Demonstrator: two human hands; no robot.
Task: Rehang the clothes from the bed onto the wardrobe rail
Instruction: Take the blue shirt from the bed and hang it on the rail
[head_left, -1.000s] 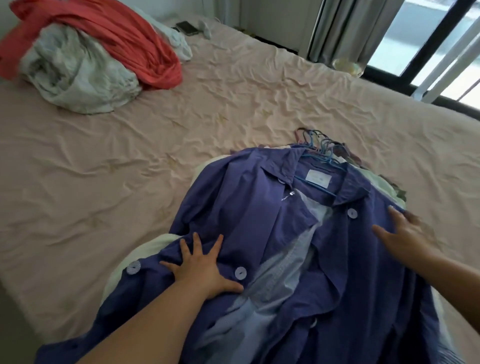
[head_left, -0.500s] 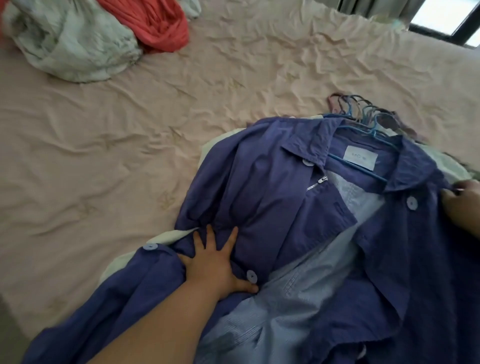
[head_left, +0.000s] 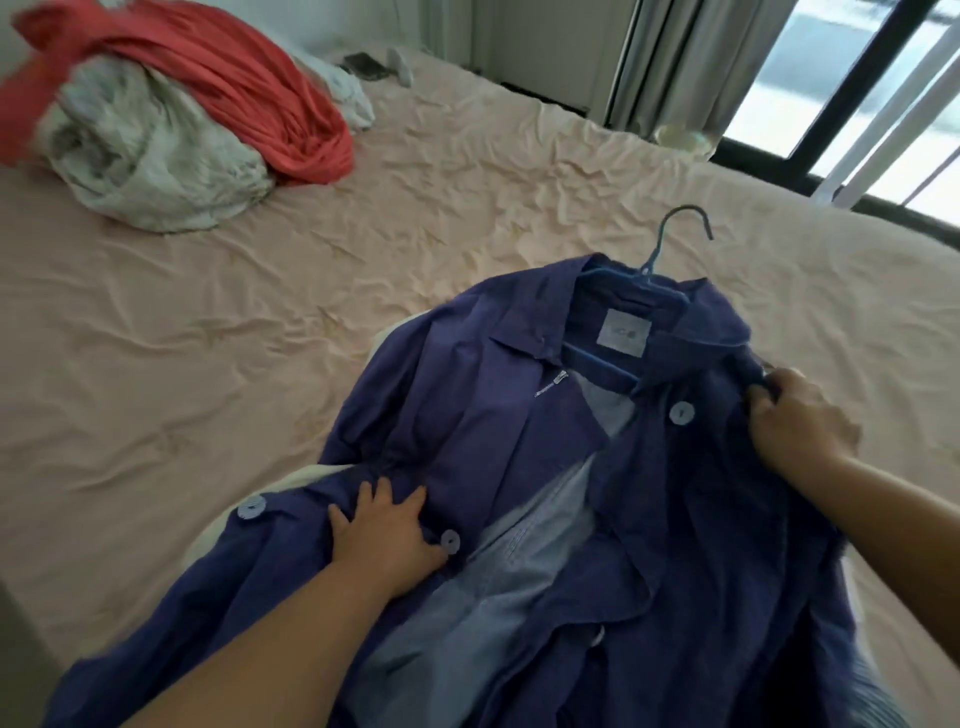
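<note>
No containers are in view; the bed (head_left: 363, 291), under a wrinkled pink sheet, carries everything. At its far left corner lies a heap of loose fabric: a coral-red cloth (head_left: 249, 93) draped over a pale crumpled cloth (head_left: 150, 161). A small dark flat object (head_left: 368, 65) lies near the far edge, too small to identify.

A purple coat (head_left: 545, 441) on a blue hanger (head_left: 654, 275) occupies the near right part of the bed, collar toward the far side, the front open on a light blue striped lining (head_left: 519, 561). The hanger's hook points up and away from the person, clear of the sheet. A pale garment (head_left: 311, 475) shows beneath the coat at its left edge.

The left hand (head_left: 387, 540) lies flat and open on the coat's left front panel, fingers spread, the thumb beside a large pale button (head_left: 450, 541). The right hand (head_left: 800, 421) is closed on the fabric at the coat's right shoulder, just beside another button (head_left: 681, 413); it appears to lift that side, though the blur makes this uncertain. The hands are well apart, the open front between them.
</note>
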